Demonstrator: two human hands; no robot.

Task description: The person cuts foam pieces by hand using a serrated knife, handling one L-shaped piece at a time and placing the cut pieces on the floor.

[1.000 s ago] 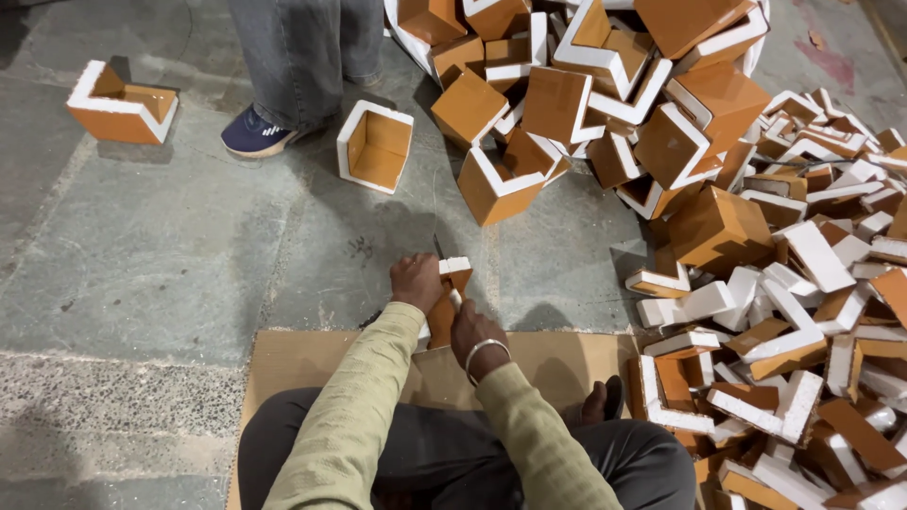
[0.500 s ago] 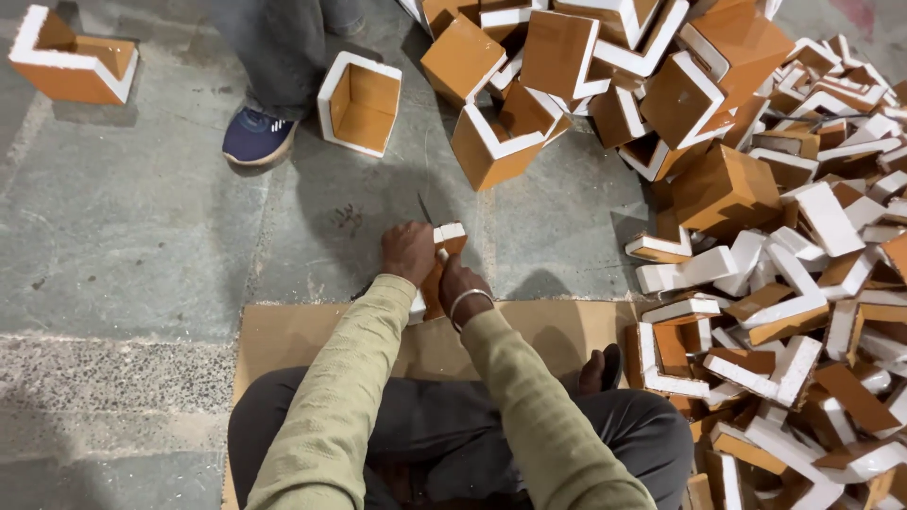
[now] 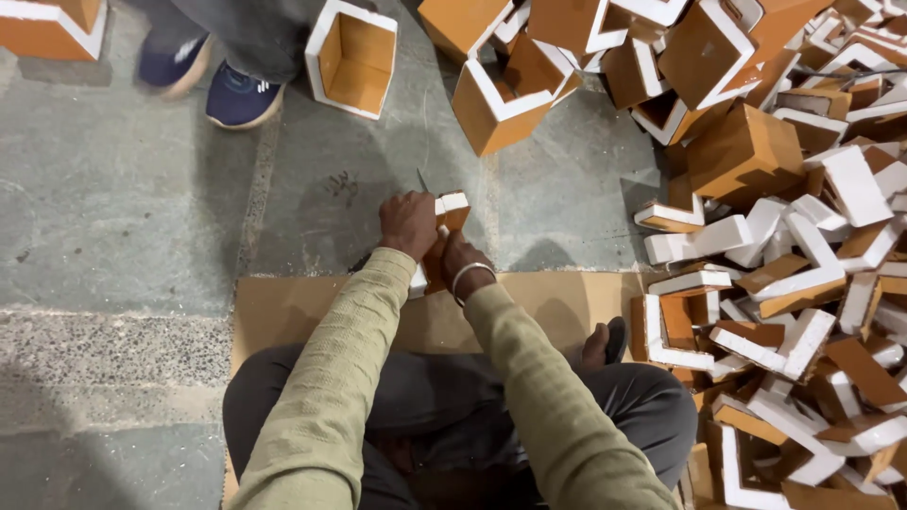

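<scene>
The left hand (image 3: 408,224) closes its fingers on a small orange-and-white piece (image 3: 452,210), pressing it upright on the stone floor (image 3: 142,217) (probably for steadiness). The right hand (image 3: 460,257) clasps its lower part, beside the heap of similar pieces (image 3: 803,246).

A single head-worn camera looks steeply down from above the seated person, facing forward over the lap toward the stone floor (image 3: 123,217). It sits close: the sleeves fill the bottom edge at 6 o'clock, and both hands meet near centre. The pile of orange-and-white boxes (image 3: 775,246) spreads from 1 to 5 o'clock; another person's shoes (image 3: 241,94), perhaps slightly blurred, lie at 11 o'clock.
</scene>
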